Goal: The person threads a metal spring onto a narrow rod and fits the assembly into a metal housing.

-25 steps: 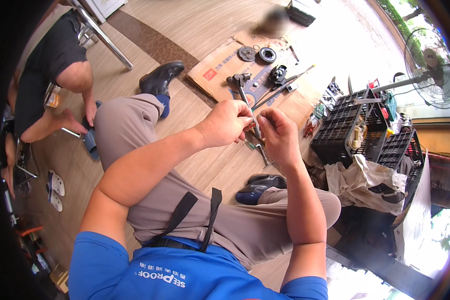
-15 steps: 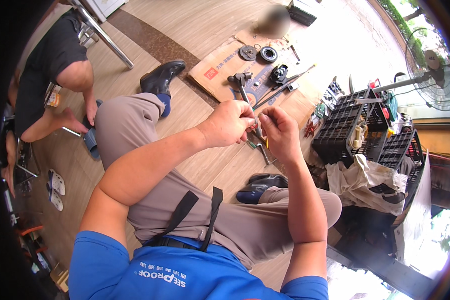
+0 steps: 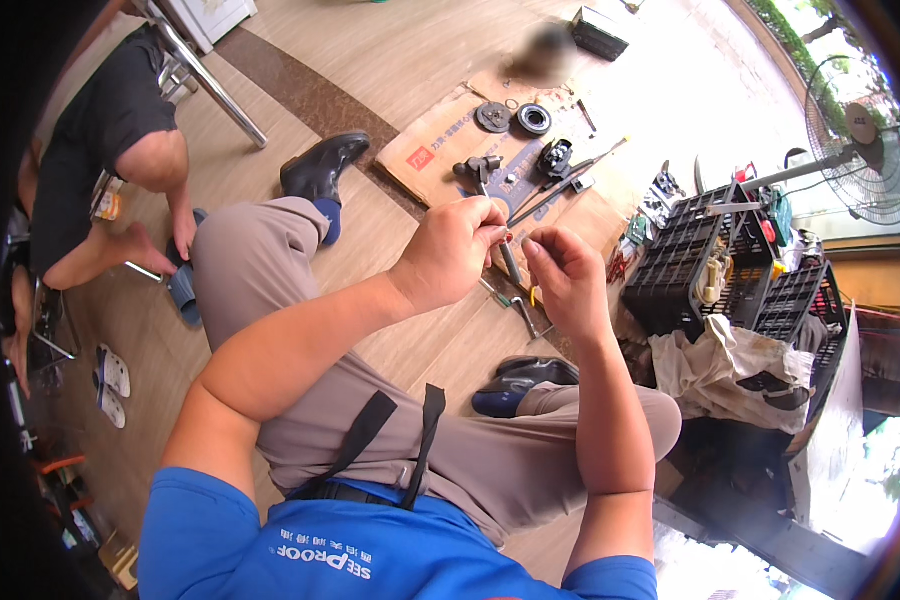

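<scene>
At frame centre, the left hand (image 3: pixel 445 252) pinches a small red item (image 3: pixel 509 238) between thumb and fingers. The right hand (image 3: pixel 573 277), just right of it, has thumb and fingertips close together; whether they hold anything cannot be determined. A hammer (image 3: pixel 477 168) shows above centre, its head over flattened cardboard (image 3: pixel 425 158).
</scene>
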The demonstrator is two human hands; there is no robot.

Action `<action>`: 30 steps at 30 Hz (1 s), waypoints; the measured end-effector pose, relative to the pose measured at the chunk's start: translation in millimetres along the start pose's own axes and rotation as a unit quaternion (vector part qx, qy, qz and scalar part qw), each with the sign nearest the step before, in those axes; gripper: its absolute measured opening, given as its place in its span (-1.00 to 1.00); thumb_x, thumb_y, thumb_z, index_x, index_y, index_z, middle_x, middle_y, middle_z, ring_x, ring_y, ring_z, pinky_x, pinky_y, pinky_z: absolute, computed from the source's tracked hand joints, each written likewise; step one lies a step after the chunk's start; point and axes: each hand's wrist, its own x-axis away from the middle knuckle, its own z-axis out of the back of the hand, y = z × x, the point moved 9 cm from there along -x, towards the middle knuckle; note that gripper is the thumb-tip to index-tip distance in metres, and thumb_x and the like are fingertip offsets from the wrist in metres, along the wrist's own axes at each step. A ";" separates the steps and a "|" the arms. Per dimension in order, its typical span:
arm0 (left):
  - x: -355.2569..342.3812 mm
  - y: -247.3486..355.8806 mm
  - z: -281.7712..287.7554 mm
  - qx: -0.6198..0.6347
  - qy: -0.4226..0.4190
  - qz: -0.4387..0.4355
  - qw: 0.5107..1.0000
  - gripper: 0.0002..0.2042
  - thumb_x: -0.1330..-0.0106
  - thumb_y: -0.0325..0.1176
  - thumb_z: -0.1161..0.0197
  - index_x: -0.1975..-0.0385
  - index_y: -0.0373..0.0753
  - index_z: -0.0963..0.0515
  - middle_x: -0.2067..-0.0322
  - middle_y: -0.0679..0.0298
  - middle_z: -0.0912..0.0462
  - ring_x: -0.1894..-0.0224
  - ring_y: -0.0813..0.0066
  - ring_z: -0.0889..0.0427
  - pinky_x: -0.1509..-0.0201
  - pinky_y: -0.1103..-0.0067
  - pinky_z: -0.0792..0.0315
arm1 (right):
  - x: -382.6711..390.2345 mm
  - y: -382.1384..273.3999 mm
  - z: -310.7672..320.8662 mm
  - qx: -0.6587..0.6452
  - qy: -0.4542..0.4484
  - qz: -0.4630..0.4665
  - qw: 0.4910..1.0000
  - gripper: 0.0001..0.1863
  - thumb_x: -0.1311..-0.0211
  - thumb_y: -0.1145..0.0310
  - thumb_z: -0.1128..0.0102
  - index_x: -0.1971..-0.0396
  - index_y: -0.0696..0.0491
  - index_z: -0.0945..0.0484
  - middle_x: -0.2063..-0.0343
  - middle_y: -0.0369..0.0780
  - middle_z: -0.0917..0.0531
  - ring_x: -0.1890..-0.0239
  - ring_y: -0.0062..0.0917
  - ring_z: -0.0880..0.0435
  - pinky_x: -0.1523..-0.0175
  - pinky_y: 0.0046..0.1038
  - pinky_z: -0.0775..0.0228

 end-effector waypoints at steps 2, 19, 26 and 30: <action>1.9 9.4 3.1 -0.024 0.030 -0.060 0.997 -0.96 -0.31 -0.56 -0.13 0.37 -0.38 -0.48 0.53 0.22 -0.54 0.56 0.57 -0.55 0.48 0.60 -0.44 | 3.1 -3.3 1.0 0.010 0.008 0.003 1.000 -0.90 -0.28 0.47 -0.18 0.33 0.20 -0.57 0.62 -0.41 -0.49 0.54 -0.79 -0.36 0.44 -0.67 -0.25; 5.9 14.8 3.9 -0.037 0.088 -0.114 0.989 -0.97 -0.29 -0.59 -0.13 0.39 -0.38 -0.49 0.54 0.23 -0.55 0.56 0.56 -0.55 0.50 0.61 -0.44 | 19.9 -42.0 -5.8 0.107 0.058 0.088 0.989 -0.91 -0.20 0.48 -0.24 0.34 0.17 -0.59 0.64 -0.17 -0.59 0.61 -0.63 -0.54 0.45 -0.56 -0.38; 6.9 16.0 1.1 -0.041 0.070 -0.108 0.991 -0.97 -0.30 -0.58 -0.13 0.38 -0.37 -0.49 0.54 0.22 -0.55 0.55 0.55 -0.56 0.49 0.60 -0.44 | 20.8 -46.4 -5.5 0.127 0.057 0.086 0.987 -0.91 -0.21 0.47 -0.23 0.33 0.15 -0.59 0.64 -0.17 -0.58 0.64 -0.59 -0.52 0.47 -0.54 -0.36; 8.0 12.5 -3.0 -0.052 0.061 -0.127 0.989 -0.98 -0.30 -0.58 -0.13 0.36 -0.37 -0.49 0.53 0.21 -0.55 0.54 0.54 -0.57 0.47 0.60 -0.44 | 20.2 -41.3 -3.3 0.102 0.059 0.072 0.990 -0.92 -0.21 0.47 -0.22 0.33 0.15 -0.60 0.68 -0.20 -0.56 0.66 -0.65 -0.46 0.50 -0.57 -0.32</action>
